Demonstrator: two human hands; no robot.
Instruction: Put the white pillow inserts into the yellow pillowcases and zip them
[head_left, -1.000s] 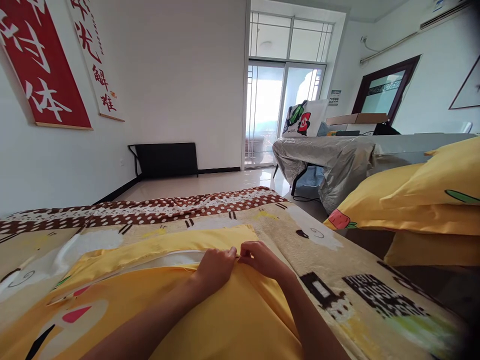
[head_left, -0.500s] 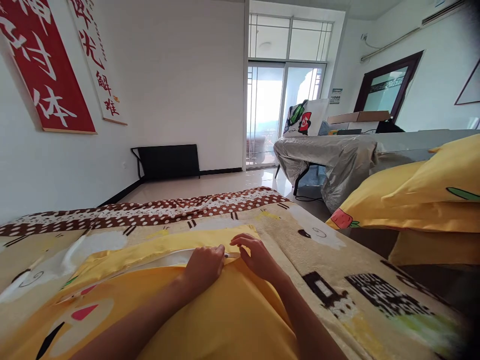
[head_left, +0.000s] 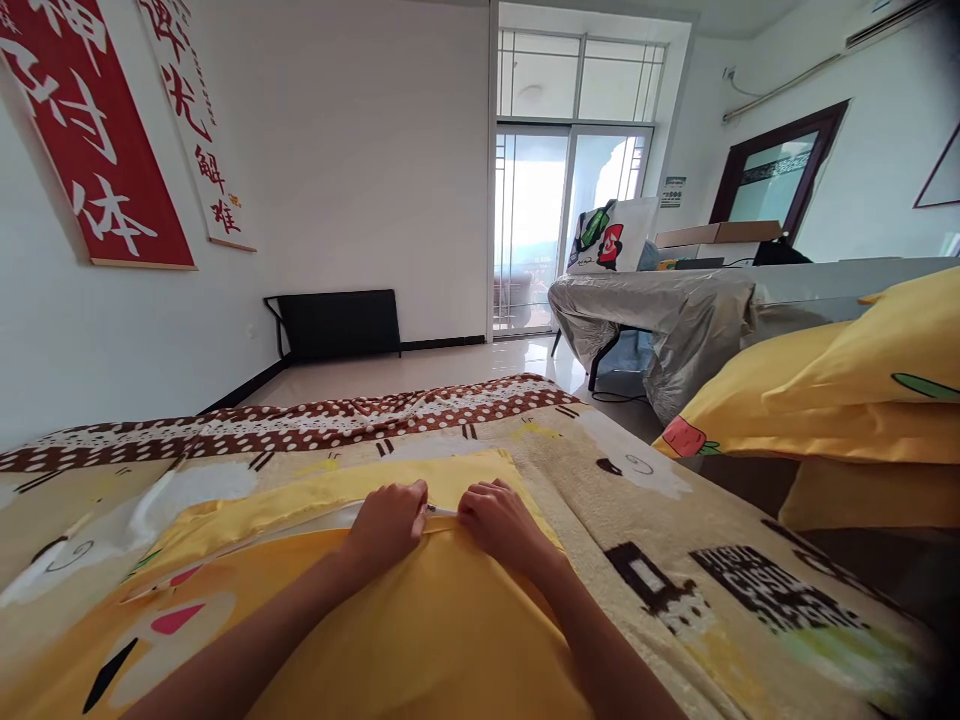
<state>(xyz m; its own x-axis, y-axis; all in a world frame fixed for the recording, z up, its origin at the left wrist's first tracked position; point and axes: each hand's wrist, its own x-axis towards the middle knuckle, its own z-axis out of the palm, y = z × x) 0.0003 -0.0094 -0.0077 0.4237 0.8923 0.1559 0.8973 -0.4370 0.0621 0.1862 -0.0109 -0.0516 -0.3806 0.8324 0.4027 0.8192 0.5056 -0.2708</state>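
A yellow pillowcase [head_left: 420, 640] with a cartoon print lies in front of me on a patterned blanket [head_left: 675, 560]. Its far edge is open on the left, showing the white pillow [head_left: 315, 518] inside. My left hand [head_left: 386, 525] is closed, pinching a small zipper pull at that edge. My right hand [head_left: 499, 520] is closed just to the right of it, its fingers pressing the yellow fabric down at the closed part of the seam. Both hands sit almost touching.
Two stacked yellow pillows [head_left: 847, 400] lie at the right. Beyond the blanket's brown dotted border [head_left: 360, 415] is tiled floor, a table under a silver cover [head_left: 675, 310], a black low rack [head_left: 337, 322] by the wall and a glass balcony door [head_left: 555, 220].
Both hands have slid to the left along the pillowcase's far edge, the left one leading with the zipper pull; the closed stretch of seam at the right is longer.
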